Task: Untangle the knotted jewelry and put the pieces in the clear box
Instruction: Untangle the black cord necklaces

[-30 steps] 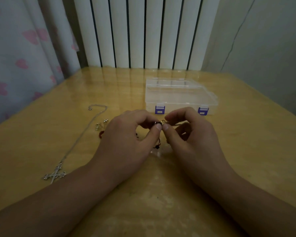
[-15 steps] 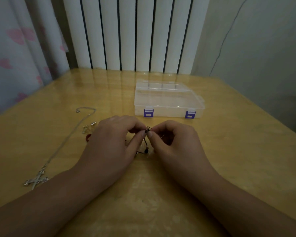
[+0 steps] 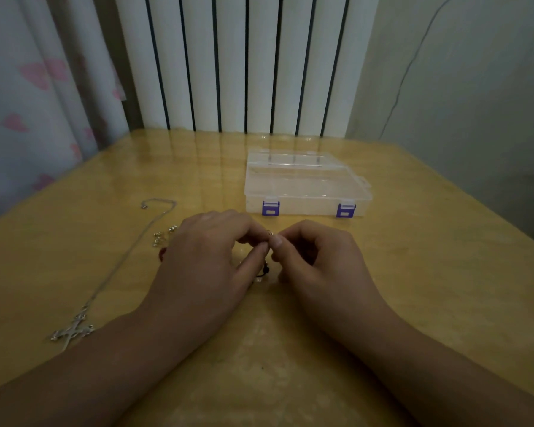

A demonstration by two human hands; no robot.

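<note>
White radiator ribs and a heart-print curtain (image 3: 28, 97) back my yellow worktop (image 3: 413, 272). At the centre, my left hand (image 3: 210, 260) and right hand (image 3: 318, 263) meet fingertip to fingertip, both pinching the knot (image 3: 270, 234), a small glinting bit of the tangled jewelry, just above the surface. A dark cord with a bead (image 3: 264, 271) hangs from it between my thumbs.

To do this well, I judge I should hold one side quiet and tease the other loose with small pulls, never tugging hard, since a sharp pull would likely tighten the tangle or snap a fine link. Keeping the piece low over the worktop means nothing rolls off if it lets go.

At 12 o'clock, near my hands but apart from them, sits the box (image 3: 307, 183), its lid down and purple latches facing me, so it still needs opening. At 9 o'clock lies a chain (image 3: 130, 251) with a cross (image 3: 71, 332) at 8 o'clock, and small studs (image 3: 164, 235) beside it.

My fingers hide most of the knot; I cannot tell how it is wound. A red bit (image 3: 162, 254) peeks from under my left hand, unclear.
</note>
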